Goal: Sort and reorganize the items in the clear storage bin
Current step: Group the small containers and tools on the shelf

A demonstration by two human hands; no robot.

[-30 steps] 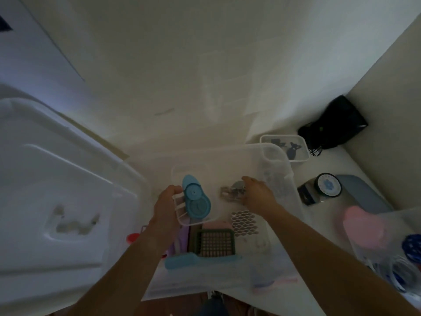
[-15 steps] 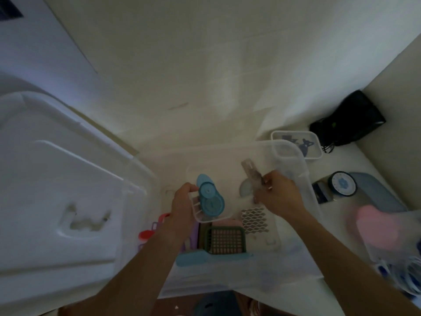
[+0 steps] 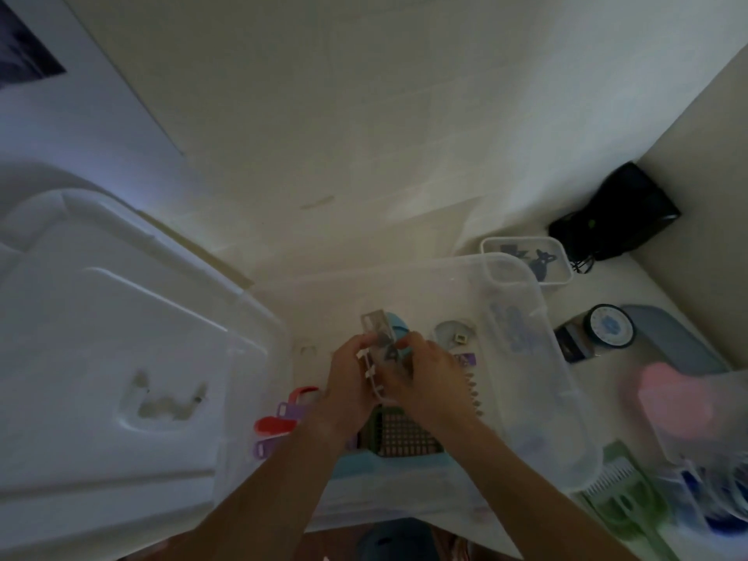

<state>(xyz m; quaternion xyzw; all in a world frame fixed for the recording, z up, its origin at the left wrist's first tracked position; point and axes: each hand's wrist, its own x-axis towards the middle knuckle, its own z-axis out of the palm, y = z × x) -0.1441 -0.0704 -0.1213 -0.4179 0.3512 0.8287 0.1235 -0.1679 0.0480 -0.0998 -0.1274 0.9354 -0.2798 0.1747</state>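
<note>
1. Centrally, a clear storage bin [image 3: 522,358] on the worktop [image 3: 631,285] holds a green grid tray [image 3: 404,435].
2. Both hands meet above it: left hand [image 3: 348,382] grips a small white rack [image 3: 370,372]; right hand [image 3: 425,378] pinches a clear packet [image 3: 378,323].
3. Half a second ago, the hands were apart.

Two bare forearms reach up from the bottom edge of the frame and converge at the centre, wrists close together. The left hand [image 3: 351,372] sits with its back toward the camera, fingers curled in a grip on the left edge of a small clear tray [image 3: 378,368]. The right hand [image 3: 425,376] meets it from the other side, knuckles up, its fingers bent round the same tray. The fingertips of both hands are hidden from the camera.
</note>
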